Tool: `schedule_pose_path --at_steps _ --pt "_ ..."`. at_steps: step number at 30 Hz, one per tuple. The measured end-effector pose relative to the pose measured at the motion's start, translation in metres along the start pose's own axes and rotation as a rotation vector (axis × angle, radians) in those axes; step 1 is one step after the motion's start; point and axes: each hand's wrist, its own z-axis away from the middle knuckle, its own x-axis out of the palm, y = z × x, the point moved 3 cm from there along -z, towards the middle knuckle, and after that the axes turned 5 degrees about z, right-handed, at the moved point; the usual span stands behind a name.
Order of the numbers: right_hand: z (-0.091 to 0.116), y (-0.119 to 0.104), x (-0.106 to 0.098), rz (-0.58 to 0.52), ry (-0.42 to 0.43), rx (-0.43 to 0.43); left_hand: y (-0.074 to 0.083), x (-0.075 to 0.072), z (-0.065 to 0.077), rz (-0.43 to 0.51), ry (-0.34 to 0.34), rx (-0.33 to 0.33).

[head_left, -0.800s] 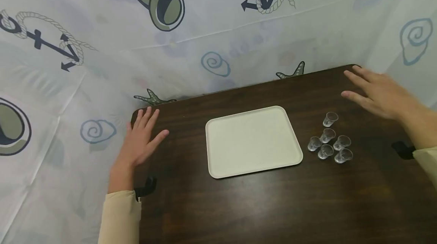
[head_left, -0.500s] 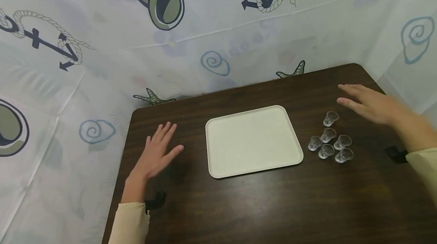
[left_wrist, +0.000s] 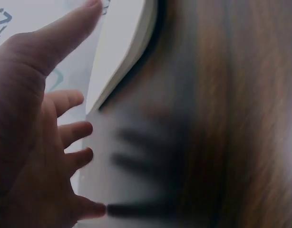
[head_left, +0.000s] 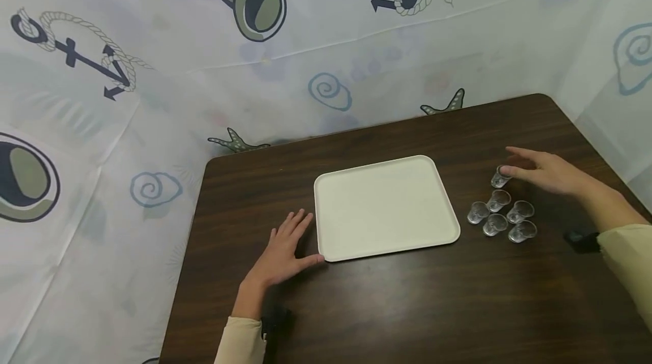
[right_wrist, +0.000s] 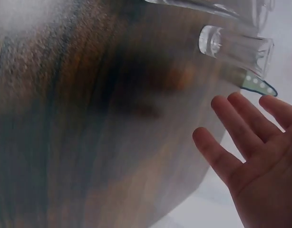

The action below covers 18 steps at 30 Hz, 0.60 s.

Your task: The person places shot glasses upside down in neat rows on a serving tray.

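A cream rectangular tray (head_left: 384,211) lies flat on the dark wooden table. My left hand (head_left: 282,259) is at its left front corner, fingers spread, with the thumb tip right at the rim. In the left wrist view the tray's edge (left_wrist: 124,42) passes behind that thumb. On the right, my right hand (head_left: 552,172) reaches over the farthest small clear shot glass (head_left: 499,178), its thumb and fingers apart and overlapping the rim. The right wrist view shows a shot glass (right_wrist: 236,50) standing just beyond the extended fingers. Neither hand grips anything.
Several more shot glasses (head_left: 495,225) stand upright in a close cluster right of the tray, nearer than the farthest one. The table (head_left: 397,307) meets a patterned cloth backdrop (head_left: 254,86) at its back edge.
My left hand has moved right and nearer, from the table's left side to the tray's corner. My right hand has come down from the back right to the farthest shot glass.
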Motion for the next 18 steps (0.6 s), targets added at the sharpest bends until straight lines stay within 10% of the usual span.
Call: schedule_pose_path --at_steps 18 --pt "-0.006 0.011 0.019 -0.002 0.056 -0.039 0.007 0.024 -0.004 -0.03 0.019 -0.056"
